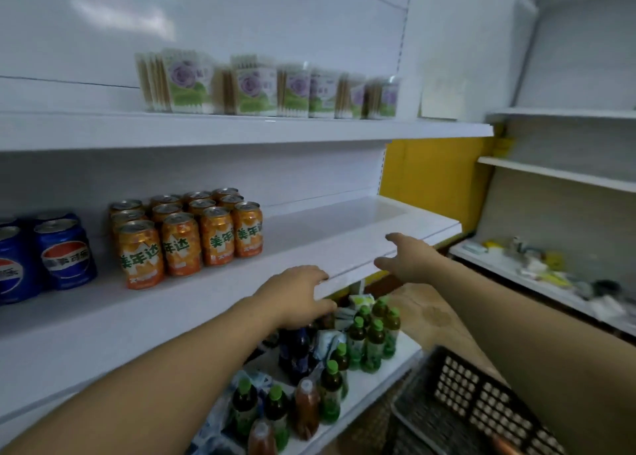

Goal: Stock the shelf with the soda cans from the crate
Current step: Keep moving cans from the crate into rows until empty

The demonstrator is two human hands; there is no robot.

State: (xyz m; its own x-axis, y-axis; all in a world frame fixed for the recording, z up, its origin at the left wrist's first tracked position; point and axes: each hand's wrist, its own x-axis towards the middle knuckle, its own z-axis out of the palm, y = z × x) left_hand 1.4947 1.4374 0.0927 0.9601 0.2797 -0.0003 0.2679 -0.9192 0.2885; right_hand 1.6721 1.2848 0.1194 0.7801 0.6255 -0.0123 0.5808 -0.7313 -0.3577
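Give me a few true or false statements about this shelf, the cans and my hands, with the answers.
1. The orange cans stand to the right of the blue cans. True.
2. The right hand holds a can. False: it holds nothing, with its fingers stretched out over the shelf edge.
3. The top shelf carries bottles. False: it carries boxes with purple flower labels. The bottles stand on the level below the cans.
4. The crate is black and sits at the lower right of the view. True.
5. The left hand is inside the crate. False: it is at the shelf's front edge.
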